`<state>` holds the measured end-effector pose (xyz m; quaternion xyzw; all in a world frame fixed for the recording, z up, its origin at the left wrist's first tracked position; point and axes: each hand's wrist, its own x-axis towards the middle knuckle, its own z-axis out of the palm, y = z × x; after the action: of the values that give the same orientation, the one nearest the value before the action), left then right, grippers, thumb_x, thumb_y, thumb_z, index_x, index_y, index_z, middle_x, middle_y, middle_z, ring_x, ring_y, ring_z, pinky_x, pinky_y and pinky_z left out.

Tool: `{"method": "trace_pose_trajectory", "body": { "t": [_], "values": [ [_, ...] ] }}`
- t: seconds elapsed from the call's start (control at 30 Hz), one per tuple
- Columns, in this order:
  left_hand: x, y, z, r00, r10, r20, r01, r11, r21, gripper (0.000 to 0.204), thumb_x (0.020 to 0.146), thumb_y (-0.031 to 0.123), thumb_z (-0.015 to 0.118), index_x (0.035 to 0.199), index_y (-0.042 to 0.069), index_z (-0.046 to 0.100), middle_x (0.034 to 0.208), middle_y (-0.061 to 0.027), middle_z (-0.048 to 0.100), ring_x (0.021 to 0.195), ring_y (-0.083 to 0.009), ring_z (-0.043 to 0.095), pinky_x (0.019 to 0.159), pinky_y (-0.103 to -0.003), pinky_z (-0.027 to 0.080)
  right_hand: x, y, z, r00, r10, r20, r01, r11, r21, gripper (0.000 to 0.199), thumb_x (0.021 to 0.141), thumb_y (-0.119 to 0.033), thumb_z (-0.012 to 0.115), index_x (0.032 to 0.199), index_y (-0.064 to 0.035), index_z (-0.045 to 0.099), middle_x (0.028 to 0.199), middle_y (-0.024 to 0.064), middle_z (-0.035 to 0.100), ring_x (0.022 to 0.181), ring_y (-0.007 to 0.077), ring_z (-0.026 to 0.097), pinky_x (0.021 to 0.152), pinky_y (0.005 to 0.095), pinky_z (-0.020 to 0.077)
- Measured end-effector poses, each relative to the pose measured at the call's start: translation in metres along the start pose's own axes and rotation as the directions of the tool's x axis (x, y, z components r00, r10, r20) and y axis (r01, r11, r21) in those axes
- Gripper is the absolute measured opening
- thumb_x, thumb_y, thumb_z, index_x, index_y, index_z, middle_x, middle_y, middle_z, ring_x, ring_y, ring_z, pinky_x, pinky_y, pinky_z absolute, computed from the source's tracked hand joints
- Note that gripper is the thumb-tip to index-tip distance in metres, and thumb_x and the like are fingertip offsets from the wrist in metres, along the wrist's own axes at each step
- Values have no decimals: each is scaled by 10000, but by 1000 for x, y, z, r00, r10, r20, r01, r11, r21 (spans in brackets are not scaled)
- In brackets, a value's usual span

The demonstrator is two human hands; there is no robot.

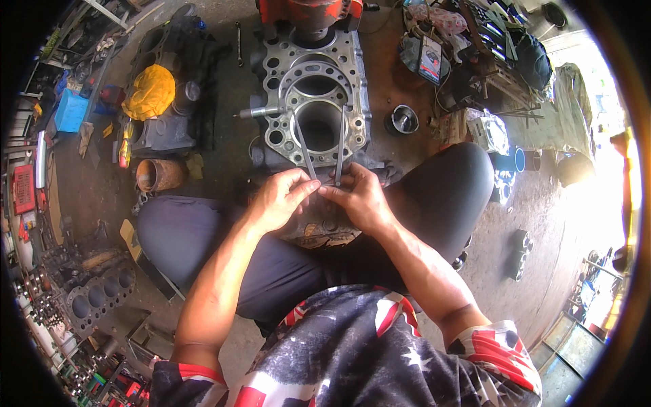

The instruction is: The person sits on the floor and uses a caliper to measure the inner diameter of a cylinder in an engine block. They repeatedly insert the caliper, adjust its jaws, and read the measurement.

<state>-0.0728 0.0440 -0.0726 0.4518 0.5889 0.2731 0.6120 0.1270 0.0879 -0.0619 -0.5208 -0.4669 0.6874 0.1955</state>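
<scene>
Workshop floor, dirt and cluttered w/ parts; engine block sits just far of the person's knees. Left hand and right hand meet at the block's near edge, each grip pinched narrow on the near ends of two thin metal strips that run up over a cylinder bore. Yellow cloth lies far left on another block.

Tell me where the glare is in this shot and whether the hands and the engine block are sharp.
Head view: glare washes out the right edge, where floor and clutter bleach to white; the left hand and right hand are evenly lit and fairly sharp, pinching thin metal strips over the engine block; fisheye bends the edges and a dark rim frames the picture.
</scene>
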Motion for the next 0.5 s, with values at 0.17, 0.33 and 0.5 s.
{"method": "trace_pose_trajectory", "body": {
  "t": [0.17,0.33,0.5],
  "values": [
    [-1,0,0,1000,10,-7,-10,1000,-12,288,1012,311,651,968,27,679,751,-15,643,660,-91,606,614,-279,510,0,1,0,1000,1,8,-1,1000,8,382,888,-66,773,1180,77,572,1053,163,735,914,148,681,800,290,562],
    [-2,1,1,1000,17,-10,-17,1000,-9,275,1014,293,650,971,23,676,752,-16,644,665,-92,609,610,-280,509,-1,1,-1,1000,9,10,-9,1000,19,383,889,-62,771,1183,77,569,1057,161,734,924,148,682,812,285,565],
    [-1,1,0,1000,-6,-4,6,1000,-18,287,1015,301,648,967,19,673,748,-19,645,658,-93,607,606,-285,509,-1,-1,0,1000,3,4,-4,999,46,381,886,-67,778,1159,86,560,1008,169,735,911,150,688,803,283,568]
  ]
}}
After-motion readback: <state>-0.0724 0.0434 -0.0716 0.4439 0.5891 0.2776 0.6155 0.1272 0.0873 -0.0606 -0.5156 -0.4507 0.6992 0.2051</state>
